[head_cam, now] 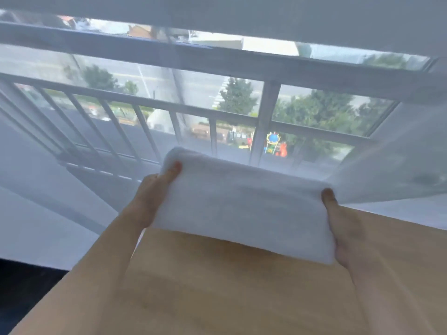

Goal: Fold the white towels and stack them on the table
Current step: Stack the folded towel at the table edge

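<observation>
A folded white towel [242,206] is held in the air just above the far part of the light wooden table [217,286]. My left hand [154,194] grips its left end, thumb on top. The towel's right end is gripped by my right hand [338,226], thumb on top as well. The fingers of both hands are hidden beneath the cloth. No other towels show in this view.
A sheer white curtain [399,165] hangs right behind the table's far edge, in front of a large window with railing [145,105]. Dark floor [24,286] lies to the left of the table.
</observation>
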The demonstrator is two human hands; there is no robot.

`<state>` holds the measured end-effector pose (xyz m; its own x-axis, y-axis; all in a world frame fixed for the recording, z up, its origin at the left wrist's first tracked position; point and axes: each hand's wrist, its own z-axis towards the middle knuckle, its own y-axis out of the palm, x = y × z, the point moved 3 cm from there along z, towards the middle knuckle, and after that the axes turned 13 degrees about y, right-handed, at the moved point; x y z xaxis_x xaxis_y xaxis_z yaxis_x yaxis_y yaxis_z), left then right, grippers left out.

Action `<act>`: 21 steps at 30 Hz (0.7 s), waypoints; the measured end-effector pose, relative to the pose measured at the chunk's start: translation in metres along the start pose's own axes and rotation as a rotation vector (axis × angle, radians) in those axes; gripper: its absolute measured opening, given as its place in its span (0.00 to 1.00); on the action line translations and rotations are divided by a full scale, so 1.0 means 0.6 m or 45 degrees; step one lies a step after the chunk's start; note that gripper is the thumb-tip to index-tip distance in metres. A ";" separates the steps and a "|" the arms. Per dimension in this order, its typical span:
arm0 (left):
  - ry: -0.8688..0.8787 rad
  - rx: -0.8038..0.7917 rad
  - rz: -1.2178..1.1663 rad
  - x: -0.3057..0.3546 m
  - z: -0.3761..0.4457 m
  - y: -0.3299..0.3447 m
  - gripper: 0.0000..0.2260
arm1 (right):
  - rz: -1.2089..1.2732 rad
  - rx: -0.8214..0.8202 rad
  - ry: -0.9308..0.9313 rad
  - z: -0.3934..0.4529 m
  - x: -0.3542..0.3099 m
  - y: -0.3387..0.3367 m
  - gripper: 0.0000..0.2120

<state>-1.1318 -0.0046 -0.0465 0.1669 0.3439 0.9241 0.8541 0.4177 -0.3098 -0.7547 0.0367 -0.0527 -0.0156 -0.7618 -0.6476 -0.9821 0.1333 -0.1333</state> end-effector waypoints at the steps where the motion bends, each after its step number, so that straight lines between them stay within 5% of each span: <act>1: 0.004 0.014 0.014 0.005 0.025 -0.015 0.25 | -0.022 0.023 -0.015 0.001 -0.014 0.022 0.25; 5: 0.025 0.023 0.067 0.003 0.119 -0.048 0.39 | -0.007 0.035 -0.015 0.030 -0.048 0.098 0.24; 12: -0.094 -0.078 0.238 -0.070 0.176 -0.017 0.38 | -0.105 0.048 0.112 0.124 0.011 0.131 0.45; 16: -0.071 -0.134 0.278 -0.075 0.191 -0.020 0.35 | -0.221 0.077 0.079 0.126 -0.015 0.141 0.36; 19: 0.063 -0.154 0.312 -0.071 0.187 -0.017 0.28 | -0.355 0.159 0.009 0.144 -0.027 0.137 0.46; 21: 0.231 -0.048 0.489 -0.063 0.179 -0.016 0.26 | -0.413 0.212 -0.060 0.137 -0.031 0.139 0.42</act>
<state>-1.1992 0.0688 -0.1029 0.5575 0.3137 0.7686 0.7299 0.2560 -0.6338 -0.8210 0.1142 -0.1134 0.3042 -0.7518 -0.5851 -0.8903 -0.0058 -0.4554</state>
